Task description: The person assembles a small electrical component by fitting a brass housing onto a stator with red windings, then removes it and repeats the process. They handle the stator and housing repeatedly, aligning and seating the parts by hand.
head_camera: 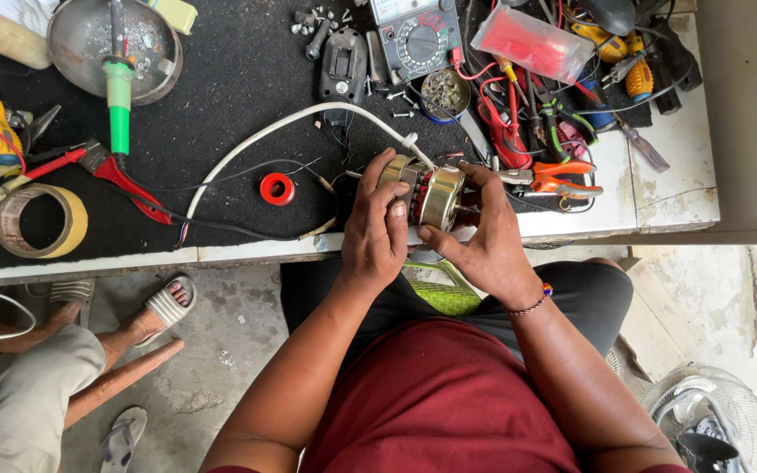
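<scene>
Holding item one, a small electric motor (431, 194) with brass-coloured housing and reddish windings, you have it just above the near edge of the surface (668, 188), both hands closed on it. Your left hand (376, 223) wraps the left end, fingers curled over the top; your right hand (484, 235) cups the right end, thumb pressed under the housing, a short shaft showing past it. Item two: a white cable (265, 140) running from the motor in an arc across the black mat (238, 79). Item three: a red ring (277, 188) lying on the mat, near your left hand. Item four: orange-handled pliers (558, 178) just beside your right hand. Item five: an analogue multimeter (418, 35) farther back, with loose screws (321, 22) to its left. Item six: a roll of tan tape (41, 221) at the far left edge. Item seven: a round metal dish (116, 48) with a green-handled tool (118, 92) lying across it. Handling note, as a judgement: keep the motor's weight in your left palm so the right fingers can work freely, keep fingertips off the thin windings, and leave slack in the white cable so it does not tug the leads.
</scene>
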